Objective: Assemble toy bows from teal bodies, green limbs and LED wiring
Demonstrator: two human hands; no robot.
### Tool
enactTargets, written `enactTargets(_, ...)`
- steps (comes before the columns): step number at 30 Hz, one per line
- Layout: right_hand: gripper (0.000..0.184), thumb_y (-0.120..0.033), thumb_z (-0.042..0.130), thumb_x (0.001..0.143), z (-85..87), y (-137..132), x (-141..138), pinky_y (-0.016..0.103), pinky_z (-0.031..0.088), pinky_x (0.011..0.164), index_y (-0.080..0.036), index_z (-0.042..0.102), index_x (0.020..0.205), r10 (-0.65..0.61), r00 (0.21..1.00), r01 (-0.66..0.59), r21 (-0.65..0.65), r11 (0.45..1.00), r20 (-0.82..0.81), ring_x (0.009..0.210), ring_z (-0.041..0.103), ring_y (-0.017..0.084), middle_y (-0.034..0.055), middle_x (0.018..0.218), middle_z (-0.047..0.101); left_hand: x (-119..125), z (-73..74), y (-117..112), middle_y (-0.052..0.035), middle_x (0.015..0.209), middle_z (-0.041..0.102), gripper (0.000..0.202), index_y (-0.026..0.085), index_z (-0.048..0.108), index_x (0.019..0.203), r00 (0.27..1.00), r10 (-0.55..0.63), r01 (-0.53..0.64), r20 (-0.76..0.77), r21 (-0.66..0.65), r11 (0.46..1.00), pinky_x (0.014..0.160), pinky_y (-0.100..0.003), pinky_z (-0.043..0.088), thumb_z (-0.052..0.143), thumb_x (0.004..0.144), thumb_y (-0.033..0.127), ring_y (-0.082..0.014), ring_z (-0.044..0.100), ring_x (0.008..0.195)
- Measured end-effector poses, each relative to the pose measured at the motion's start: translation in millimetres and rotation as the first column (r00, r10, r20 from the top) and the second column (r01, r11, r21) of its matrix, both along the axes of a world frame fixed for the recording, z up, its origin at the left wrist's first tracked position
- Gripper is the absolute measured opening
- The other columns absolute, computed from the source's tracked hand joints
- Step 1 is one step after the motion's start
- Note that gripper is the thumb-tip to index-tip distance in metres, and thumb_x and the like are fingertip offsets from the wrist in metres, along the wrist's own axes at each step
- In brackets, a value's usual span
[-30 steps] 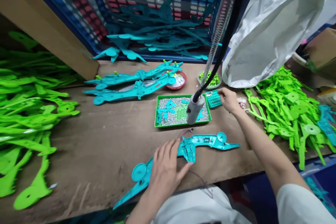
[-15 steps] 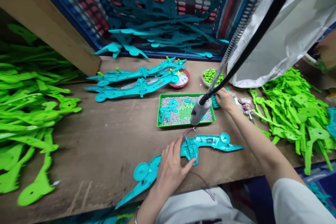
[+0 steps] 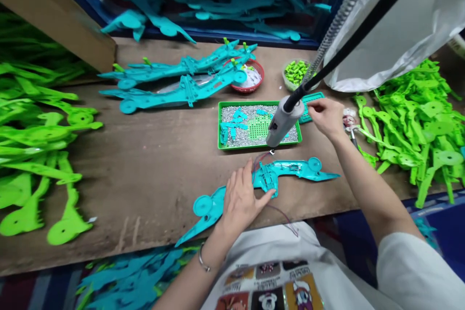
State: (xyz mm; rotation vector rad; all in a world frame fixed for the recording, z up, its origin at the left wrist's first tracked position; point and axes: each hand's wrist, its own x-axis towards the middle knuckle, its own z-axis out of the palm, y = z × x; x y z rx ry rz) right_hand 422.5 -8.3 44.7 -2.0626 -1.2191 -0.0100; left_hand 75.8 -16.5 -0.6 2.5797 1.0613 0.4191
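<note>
My left hand (image 3: pixel 240 196) lies across the long teal plastic shell (image 3: pixel 286 168) at the table's front, its fingers over the middle and thumb against the central block, gripping it down. A thin wire (image 3: pixel 281 215) runs out of the shell toward my lap. My right hand (image 3: pixel 326 115) is raised beside a small teal basket (image 3: pixel 313 100), thumb and fingers pinched together; whatever is between them is too small to make out. Between the hands hangs a grey tool head (image 3: pixel 285 121) on a black arm, over the green tray (image 3: pixel 220 143) of screws and small teal pieces.
Two assembled teal shells (image 3: pixel 174 92) lie at the back left. Behind the tray stand a red basket (image 3: pixel 262 77) of white pieces and a bowl of green pieces (image 3: pixel 296 71). Lime-green parts are heaped left (image 3: pixel 39 155) and right (image 3: pixel 428 126). A crate (image 3: pixel 218 41) of teal shells is behind.
The camera view has tipped downward, so the table sits higher in the picture. My right hand has drawn back from the teal basket, fingers pinched. The left hand stays on the shell.
</note>
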Motion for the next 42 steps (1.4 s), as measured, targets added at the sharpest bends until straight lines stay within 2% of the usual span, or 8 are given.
enactTargets(5,0.016,-0.028,0.071,0.078,8.4,-87.9,-87.8,0.031,0.059,0.069,-0.019,0.082,0.086,-0.001,0.873,-0.019,-0.035,0.999,-0.488,0.072,0.073,0.019,0.0047,0.082,0.08,0.8,7.1,-1.5,-0.0189,0.115,0.063,0.101,0.007,0.029,0.157,1.0,0.0,0.001,-0.013,0.063,0.998,0.092,-0.048,0.051,0.069,0.084,0.065,-0.0357,0.061,0.103)
enactTargets(8,0.013,-0.029,0.073,0.077,-7.7,-109.5,-123.9,0.029,0.059,0.065,-0.02,0.082,0.081,-0.073,0.849,0.058,-0.045,0.997,-0.524,0.067,0.072,0.018,0.0043,0.078,0.079,2.1,11.3,-4.2,-0.0163,0.107,0.063,0.097,0.007,0.033,0.155,1.0,-0.011,0.013,-0.029,0.083,0.996,0.086,-0.044,0.051,0.07,0.085,0.062,-0.0334,0.061,0.096)
enactTargets(20,0.016,-0.018,0.062,0.091,-24.8,-109.8,-158.6,0.031,0.058,0.078,-0.018,0.078,0.093,-0.08,0.992,0.078,0.026,0.997,0.096,0.077,0.072,0.018,0.0063,0.086,0.077,2.1,21.4,-10.5,-0.0153,0.107,0.065,0.094,0.01,0.031,0.158,0.999,-0.007,0.004,0.032,0.096,0.995,0.086,-0.043,0.051,0.07,0.087,0.058,-0.0323,0.063,0.095)
enactTargets(26,0.025,-0.016,0.055,0.095,-26.9,-114.9,-169.7,0.038,0.057,0.083,-0.014,0.075,0.11,-0.01,0.979,0.044,-0.164,0.985,0.205,0.088,0.068,0.023,0.012,0.096,0.071,3.7,20.4,-7.4,-0.0161,0.113,0.065,0.094,0.011,0.029,0.158,0.998,-0.013,0.007,0.056,0.107,0.994,0.089,-0.044,0.053,0.072,0.087,0.056,-0.0327,0.064,0.099)
enactTargets(30,0.028,-0.017,0.053,0.097,-11.5,-107.9,-149.3,0.04,0.057,0.084,-0.017,0.073,0.116,0.06,0.984,-0.034,-0.156,0.987,0.167,0.091,0.067,0.024,0.0122,0.102,0.07,2.8,15.0,-4.1,-0.0177,0.116,0.066,0.096,0.01,0.03,0.157,0.997,-0.01,0.0,0.077,0.122,0.993,0.09,-0.046,0.053,0.074,0.085,0.056,-0.034,0.064,0.101)
enactTargets(34,0.03,-0.015,0.047,0.099,1.0,-56.6,-76.1,0.039,0.054,0.097,-0.018,0.066,0.121,0.064,0.977,-0.068,0.011,0.998,0.201,0.106,0.068,0.023,0.0115,0.113,0.073,1.1,13.3,-2.6,-0.016,0.112,0.067,0.097,0.01,0.031,0.156,0.996,-0.026,0.016,0.082,0.128,0.992,0.088,-0.046,0.054,0.075,0.084,0.057,-0.0335,0.066,0.099)
enactTargets(38,0.03,-0.013,0.047,0.099,-13.2,8.5,-7.7,0.038,0.053,0.101,-0.013,0.06,0.126,0.082,0.985,-0.06,-0.146,0.988,0.151,0.109,0.067,0.021,0.0136,0.118,0.072,0.6,12.8,-3.5,-0.0157,0.112,0.067,0.096,0.011,0.03,0.155,0.996,-0.017,0.006,0.093,0.117,0.993,0.086,-0.045,0.055,0.076,0.084,0.055,-0.0337,0.066,0.1)
enactTargets(42,0.033,-0.034,0.058,0.1,-36.6,38.3,12.6,0.043,0.057,0.096,-0.015,0.061,0.127,0.089,0.986,-0.058,-0.214,0.975,0.14,0.109,0.066,0.022,0.0108,0.123,0.066,-0.5,11.5,-3.4,-0.0156,0.112,0.067,0.094,0.013,0.028,0.157,0.993,-0.024,0.013,0.118,0.097,0.995,0.086,-0.045,0.055,0.074,0.086,0.054,-0.0333,0.067,0.102)
